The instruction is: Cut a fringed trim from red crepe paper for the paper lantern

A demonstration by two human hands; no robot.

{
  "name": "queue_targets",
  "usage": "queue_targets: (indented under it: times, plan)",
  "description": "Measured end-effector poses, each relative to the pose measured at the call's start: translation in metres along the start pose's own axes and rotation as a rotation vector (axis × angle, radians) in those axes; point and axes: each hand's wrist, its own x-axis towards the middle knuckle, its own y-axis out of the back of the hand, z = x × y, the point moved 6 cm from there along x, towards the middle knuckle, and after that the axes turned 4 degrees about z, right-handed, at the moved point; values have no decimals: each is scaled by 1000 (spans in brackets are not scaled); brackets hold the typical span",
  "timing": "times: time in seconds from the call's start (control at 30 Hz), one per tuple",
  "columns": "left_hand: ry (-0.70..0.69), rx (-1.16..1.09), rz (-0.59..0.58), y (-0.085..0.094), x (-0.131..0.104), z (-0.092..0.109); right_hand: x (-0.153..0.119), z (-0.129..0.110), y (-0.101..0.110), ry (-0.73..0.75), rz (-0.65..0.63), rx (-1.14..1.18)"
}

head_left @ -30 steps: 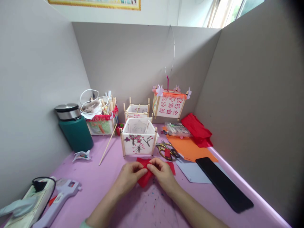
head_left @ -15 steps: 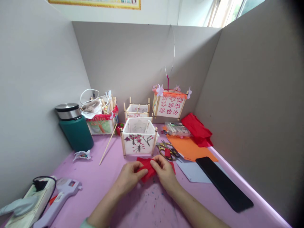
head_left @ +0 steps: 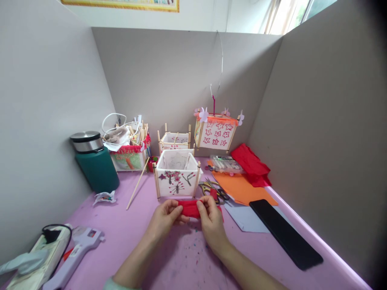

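A strip of thin red crepe paper is stretched sideways between my two hands, low over the table. My left hand pinches its left end between thumb and fingers. At the other end, my right hand grips it the same way. Right behind my hands stands a white box lantern with stick corner posts and drawn branches and blossoms on its front. Scissors with black and gold handles lie just beyond my right hand, with a small red piece on them.
Orange sheets, crumpled red paper and a black slab lie at right. A decorated lantern hangs from a wire. At left are a green bottle, a wooden stick, a glue gun and a power strip.
The red crepe paper, earlier slanted and hanging lower between my hands, is now a narrower, straight horizontal band. Both hands have shifted slightly, and the left fingers now show beneath it.
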Motion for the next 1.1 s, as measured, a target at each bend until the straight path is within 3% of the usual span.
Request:
queue_targets:
  times: [0.27,0.33,0.43,0.53,0.67,0.77,0.93,1.0,1.1]
  plan:
    - [73,-3,-44,-4,3,-10,2,-9,4,111,7,-133]
    - [81,37,-8,0,5,-11,3,-11,4,147,-17,-173]
    - [-17,124,65,8,3,0,2,-15,-2,226,-130,-289]
    - [-79,141,-40,5,-3,9,-3,-21,-10,311,-270,-362]
    - [36,126,-239,-9,-7,-2,-9,-27,-16,377,-348,-364]
    - [111,172,-252,-10,-5,-14,-10,-28,-16,388,-357,-367]
    - [161,201,-201,-6,-3,-16,2,-26,-7,378,-300,-356]
    - [152,185,-159,-4,-2,-12,15,-22,7,363,-181,-431]
    - [137,143,-90,1,0,-8,36,-13,34,303,44,-728]
